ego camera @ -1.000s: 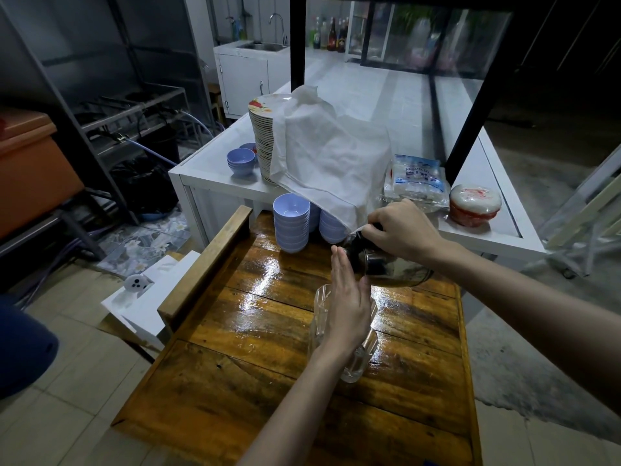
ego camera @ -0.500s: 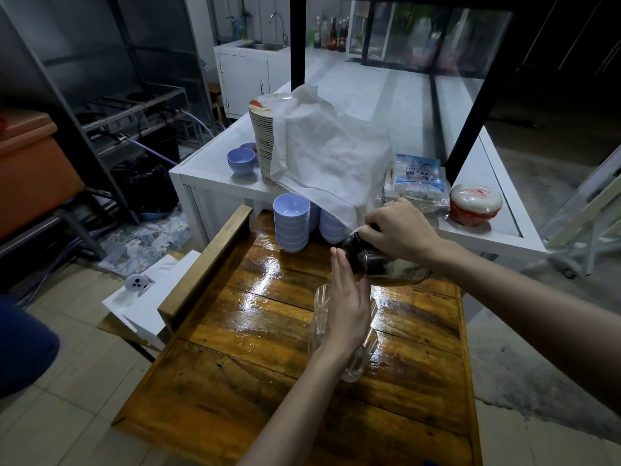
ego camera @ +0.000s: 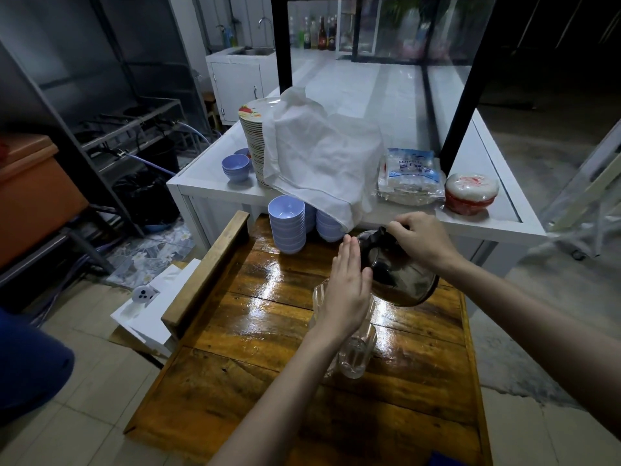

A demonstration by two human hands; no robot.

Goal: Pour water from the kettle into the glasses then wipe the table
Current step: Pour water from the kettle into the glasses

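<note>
A dark metal kettle (ego camera: 401, 277) hangs tilted over the wet wooden table (ego camera: 255, 331), its spout end leaning left toward the glasses. My right hand (ego camera: 421, 238) is shut on the kettle's top handle. Two clear glasses stand close together under it: the near glass (ego camera: 357, 359) shows its lower half, and only the rim of the far glass (ego camera: 319, 294) shows. My left hand (ego camera: 346, 290) is held flat with straight fingers against the left side of the glasses, hiding most of them. Its thumb nearly touches the kettle. Any water stream is hidden.
Stacks of blue bowls (ego camera: 287, 227) stand at the table's far edge. Behind is a white counter (ego camera: 215, 188) with a plate stack under a white cloth (ego camera: 319, 163), a plastic packet (ego camera: 408, 176) and a red-topped tub (ego camera: 470, 193). A raised wooden rail (ego camera: 208, 267) borders the table's left side.
The kettle and my right hand have shifted slightly right and the kettle shows more of its body. My left hand stays flat against the glasses.
</note>
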